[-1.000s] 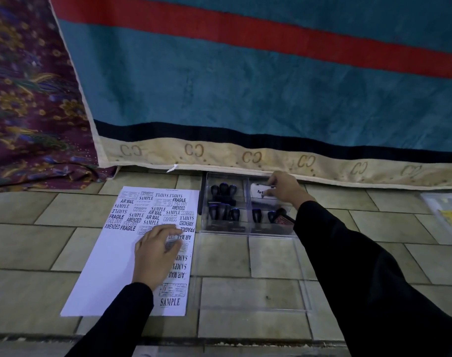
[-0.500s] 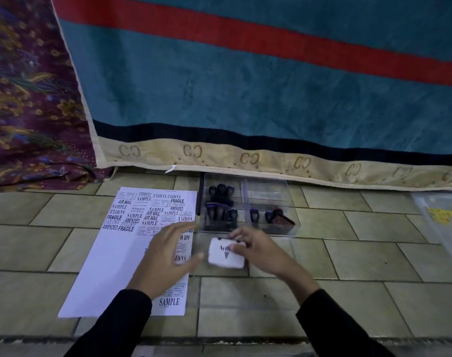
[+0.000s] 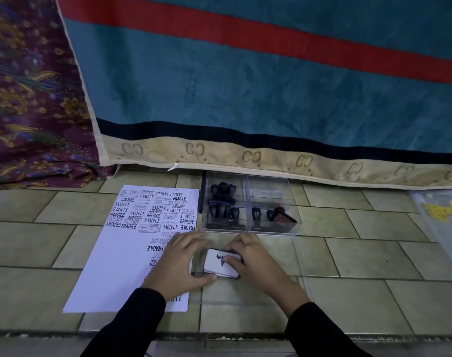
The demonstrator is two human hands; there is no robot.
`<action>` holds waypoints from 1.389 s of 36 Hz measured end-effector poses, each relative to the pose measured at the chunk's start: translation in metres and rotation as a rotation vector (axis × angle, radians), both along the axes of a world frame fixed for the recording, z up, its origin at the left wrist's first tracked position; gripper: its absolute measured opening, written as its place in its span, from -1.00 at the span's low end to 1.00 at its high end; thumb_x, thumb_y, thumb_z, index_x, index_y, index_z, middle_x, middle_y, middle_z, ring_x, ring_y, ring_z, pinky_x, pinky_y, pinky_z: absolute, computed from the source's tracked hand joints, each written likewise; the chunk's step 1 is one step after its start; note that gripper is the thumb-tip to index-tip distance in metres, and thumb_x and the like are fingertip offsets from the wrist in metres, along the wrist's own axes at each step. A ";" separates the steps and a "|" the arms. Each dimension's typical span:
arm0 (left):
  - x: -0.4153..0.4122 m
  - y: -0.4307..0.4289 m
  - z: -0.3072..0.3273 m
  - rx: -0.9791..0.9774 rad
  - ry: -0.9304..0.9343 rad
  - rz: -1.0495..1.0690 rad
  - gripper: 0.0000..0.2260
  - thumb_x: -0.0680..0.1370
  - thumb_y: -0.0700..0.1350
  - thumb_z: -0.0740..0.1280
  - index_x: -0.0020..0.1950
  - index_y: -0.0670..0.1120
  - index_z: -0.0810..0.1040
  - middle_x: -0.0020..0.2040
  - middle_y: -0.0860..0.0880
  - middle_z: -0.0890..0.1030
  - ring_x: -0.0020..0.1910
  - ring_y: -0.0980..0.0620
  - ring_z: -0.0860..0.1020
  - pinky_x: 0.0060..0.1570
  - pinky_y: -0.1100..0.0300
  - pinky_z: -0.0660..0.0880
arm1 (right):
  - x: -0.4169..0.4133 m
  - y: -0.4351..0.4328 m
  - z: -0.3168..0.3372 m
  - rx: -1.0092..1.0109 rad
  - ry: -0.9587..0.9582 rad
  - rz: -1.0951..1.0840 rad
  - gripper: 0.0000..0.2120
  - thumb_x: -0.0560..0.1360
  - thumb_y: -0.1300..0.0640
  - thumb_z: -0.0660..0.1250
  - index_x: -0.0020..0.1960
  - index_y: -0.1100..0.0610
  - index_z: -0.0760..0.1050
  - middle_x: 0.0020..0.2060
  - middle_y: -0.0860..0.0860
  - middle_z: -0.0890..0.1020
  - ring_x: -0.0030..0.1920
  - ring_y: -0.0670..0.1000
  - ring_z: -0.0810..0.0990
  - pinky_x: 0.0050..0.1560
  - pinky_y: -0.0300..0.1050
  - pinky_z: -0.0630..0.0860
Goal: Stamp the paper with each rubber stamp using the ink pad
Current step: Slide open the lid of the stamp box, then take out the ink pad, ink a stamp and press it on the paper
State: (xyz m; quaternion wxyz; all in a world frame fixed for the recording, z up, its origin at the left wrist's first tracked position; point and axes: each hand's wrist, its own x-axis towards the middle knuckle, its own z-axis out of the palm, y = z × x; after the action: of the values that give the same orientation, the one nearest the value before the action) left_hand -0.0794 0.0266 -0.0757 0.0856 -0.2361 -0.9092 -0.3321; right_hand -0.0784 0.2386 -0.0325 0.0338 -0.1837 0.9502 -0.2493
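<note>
Ink pad (image 3: 215, 266), rounded, white-lidded and black-based, is lying on the tiled floor (image 3: 361, 256) just right of the paper (image 3: 111, 266); left hand (image 3: 178, 261) and right hand (image 3: 258, 261) are gripping its ends. Dark stamps (image 3: 223, 199) are standing in the clear plastic box (image 3: 248, 230) just on the far side.

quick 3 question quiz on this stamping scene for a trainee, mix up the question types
1. True or false: the white-lidded black ink pad beside the stamped white paper sheet has its lid off.
2. Where are the black-handled rubber stamps? A: in the clear plastic compartment box. B: on the paper sheet. C: none in view.
3. Short answer: which hands hold the ink pad?

Key
1. False, the lid is still on.
2. A.
3. Both: the left hand and the right hand grip it from either side.
</note>
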 end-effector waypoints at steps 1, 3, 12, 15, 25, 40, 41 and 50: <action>0.000 0.000 0.000 -0.001 0.003 -0.001 -0.42 0.31 0.34 0.41 0.26 0.14 0.49 0.33 0.20 0.38 0.37 0.27 0.21 0.40 0.12 0.14 | 0.001 0.001 0.000 0.003 0.000 0.003 -0.70 0.52 0.01 0.26 0.21 0.08 0.51 0.08 0.03 0.49 0.17 0.03 0.37 0.25 -0.13 0.33; 0.000 0.000 0.000 -0.013 0.014 -0.003 -0.43 0.30 0.35 0.40 0.22 0.11 0.51 0.33 0.19 0.40 0.38 0.26 0.22 0.39 0.08 0.16 | 0.003 0.002 0.000 -0.007 -0.014 0.026 -0.59 0.47 -0.07 0.32 0.27 0.06 0.47 0.09 0.01 0.48 0.17 0.00 0.35 0.24 -0.12 0.34; -0.001 0.000 0.000 0.033 0.031 -0.001 -0.47 0.25 0.33 0.46 0.09 0.09 0.53 0.28 0.18 0.43 0.35 0.32 0.22 0.36 0.13 0.17 | 0.009 0.001 0.003 0.019 0.045 0.156 -0.47 0.37 0.06 0.41 0.30 0.07 0.38 0.17 -0.02 0.53 0.17 -0.02 0.37 0.20 -0.16 0.38; -0.002 0.000 0.000 0.036 0.028 0.001 -0.48 0.24 0.34 0.46 0.06 0.07 0.53 0.27 0.17 0.44 0.34 0.32 0.23 0.35 0.09 0.21 | 0.008 0.003 0.005 -0.041 -0.002 0.121 -0.54 0.37 0.05 0.40 0.23 0.03 0.39 0.12 -0.05 0.54 0.14 -0.08 0.39 0.12 -0.24 0.39; 0.002 0.000 0.012 -0.002 -0.143 0.030 -0.24 0.20 0.39 0.43 0.32 0.16 0.35 0.37 0.23 0.30 0.39 0.31 0.15 0.46 0.14 0.09 | -0.007 0.001 0.015 -0.306 -0.143 -0.043 -0.90 0.53 0.07 0.30 -0.01 0.05 0.54 -0.08 -0.02 0.61 -0.09 -0.07 0.58 -0.10 -0.24 0.49; 0.005 0.000 0.016 0.007 -0.318 0.071 0.10 0.17 0.36 0.48 0.52 0.22 -0.11 0.51 0.16 0.09 0.51 0.14 0.03 0.49 0.06 0.08 | -0.029 -0.010 0.004 -0.377 -0.134 -0.448 -0.89 0.54 0.25 0.25 -0.07 0.13 0.54 -0.18 0.11 0.66 -0.25 0.11 0.66 -0.17 0.03 0.63; 0.005 0.000 0.016 0.004 -0.325 0.071 0.11 0.16 0.37 0.47 0.52 0.23 -0.13 0.52 0.16 0.06 0.52 0.13 0.01 0.49 0.06 0.08 | -0.029 -0.011 0.004 -0.368 -0.141 -0.440 -0.87 0.54 0.25 0.24 -0.05 0.15 0.57 -0.17 0.09 0.66 -0.25 0.09 0.67 -0.15 0.01 0.64; 0.008 0.002 0.018 -0.040 -0.359 0.082 0.10 0.19 0.37 0.46 0.48 0.28 -0.22 0.54 0.16 0.00 0.53 0.06 -0.07 0.48 0.06 0.02 | -0.026 -0.015 0.010 -0.157 -0.094 -0.363 -0.80 0.56 0.24 0.20 0.02 0.16 0.60 -0.05 0.06 0.67 -0.11 -0.02 0.61 -0.19 -0.38 0.42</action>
State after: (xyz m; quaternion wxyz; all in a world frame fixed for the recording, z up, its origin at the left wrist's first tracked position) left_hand -0.0710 0.0289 -0.0575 -0.0693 -0.1376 -0.9252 -0.3468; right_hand -0.1045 0.2236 -0.0220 0.0182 0.0005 0.9428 -0.3329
